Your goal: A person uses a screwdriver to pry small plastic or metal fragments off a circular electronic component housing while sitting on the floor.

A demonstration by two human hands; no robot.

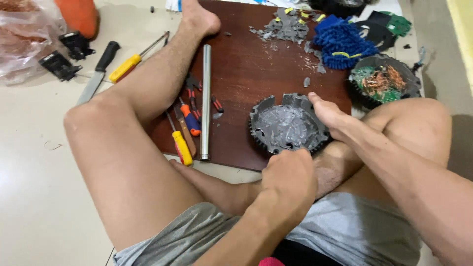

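A round dark grey toothed part (287, 125), with a broken rim and shiny grey filling, lies on a dark red wooden board (246, 74). My left hand (289, 178) is closed in a fist at its near edge, touching the rim; whether it holds anything I cannot tell. Resting on the part's right rim is my right hand (327, 114), thumb on the edge, fingers gripping the side. I sit on the floor with my left leg stretched along the board.
A metal tube (205, 101), screwdrivers (183, 145) and pliers (193, 98) lie on the board's left. Grey fragments (283, 27), a blue mop-like cloth (341, 42) and another round part with copper windings (382, 81) sit at the far right. A knife (98, 69) and yellow-handled screwdriver (130, 61) lie on the floor.
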